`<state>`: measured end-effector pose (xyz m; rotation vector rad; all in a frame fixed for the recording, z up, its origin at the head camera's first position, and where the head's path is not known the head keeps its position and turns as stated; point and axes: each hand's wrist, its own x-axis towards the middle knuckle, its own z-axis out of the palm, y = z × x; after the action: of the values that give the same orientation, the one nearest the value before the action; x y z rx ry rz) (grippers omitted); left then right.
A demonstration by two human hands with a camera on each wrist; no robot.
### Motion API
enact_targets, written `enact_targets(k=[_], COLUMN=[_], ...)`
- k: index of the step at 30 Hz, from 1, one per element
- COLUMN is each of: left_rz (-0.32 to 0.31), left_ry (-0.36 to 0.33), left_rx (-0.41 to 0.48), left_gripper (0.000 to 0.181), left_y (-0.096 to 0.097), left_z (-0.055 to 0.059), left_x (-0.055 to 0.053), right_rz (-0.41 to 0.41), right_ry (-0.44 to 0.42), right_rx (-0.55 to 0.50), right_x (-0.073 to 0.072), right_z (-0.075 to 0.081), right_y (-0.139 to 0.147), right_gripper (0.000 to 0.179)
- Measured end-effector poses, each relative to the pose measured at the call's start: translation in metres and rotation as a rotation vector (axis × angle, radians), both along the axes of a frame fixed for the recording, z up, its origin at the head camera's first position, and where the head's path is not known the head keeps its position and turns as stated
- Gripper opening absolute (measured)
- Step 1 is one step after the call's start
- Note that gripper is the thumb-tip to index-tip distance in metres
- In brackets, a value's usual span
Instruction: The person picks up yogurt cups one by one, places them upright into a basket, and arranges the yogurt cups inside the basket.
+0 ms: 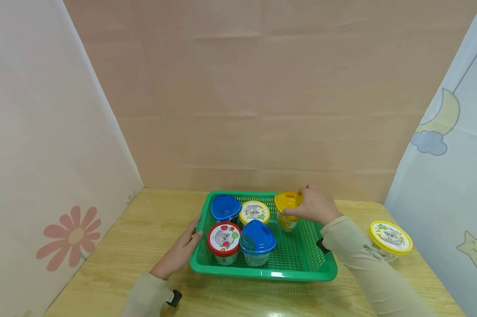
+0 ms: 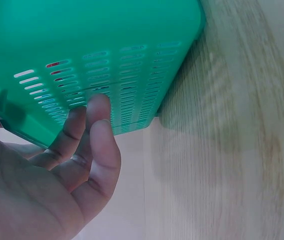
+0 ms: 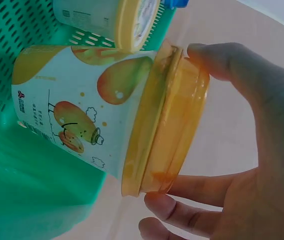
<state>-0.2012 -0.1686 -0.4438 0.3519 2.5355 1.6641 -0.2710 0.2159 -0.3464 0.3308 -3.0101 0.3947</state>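
Note:
In the head view my right hand (image 1: 317,205) pinches a plastic cup by its orange-yellow lid (image 1: 288,200), at the back right of a green basket (image 1: 258,273). The right wrist view shows the cup (image 3: 81,110) with mango pictures on its side, tilted in that view. Thumb and fingers sit on opposite edges of the lid. My left hand (image 1: 179,255) rests against the basket's left side. Its loosely bent fingers (image 2: 104,150) lie by the slotted outer wall (image 2: 101,65) in the left wrist view.
Inside the basket stand two blue-lidded cups (image 1: 257,237), a red-lidded tub (image 1: 224,240) and a yellow-rimmed tub (image 1: 254,212). Another yellow-rimmed tub (image 1: 390,238) is on the wooden table (image 1: 143,224), right of the basket. Printed sheets flank the table, with a tan backdrop (image 1: 262,110) behind.

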Motion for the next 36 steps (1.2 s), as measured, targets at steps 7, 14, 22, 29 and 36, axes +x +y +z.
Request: enact_targets(k=[7,14,22,29,36], left_rz=[0.005,0.009,0.023,0.028,0.019], left_ry=[0.000,-0.003,-0.005,-0.001,0.006], left_rx=[-0.006,-0.010,-0.011,-0.014,-0.007], left_gripper=[0.059,0.060,0.060,0.060,0.059], left_y=[0.000,0.000,0.001,0.002,0.002], left_z=[0.002,0.000,0.001,0.001,0.001], left_x=[0.002,0.001,0.002,0.001,0.001], right_rz=[0.010,0.013,0.022,0.028,0.028], right_ry=[-0.013,-0.029,-0.044,-0.054,-0.063], right_rx=[0.030,0.048,0.058,0.067,0.072], right_x=[-0.002,-0.006,-0.008,-0.009,-0.009], right_z=[-0.006,-0.011,-0.013,-0.013,-0.015], right_y=[0.001,0.001,0.000,-0.001,-0.002], right_gripper=[0.081,0.083,0.083,0.082,0.084])
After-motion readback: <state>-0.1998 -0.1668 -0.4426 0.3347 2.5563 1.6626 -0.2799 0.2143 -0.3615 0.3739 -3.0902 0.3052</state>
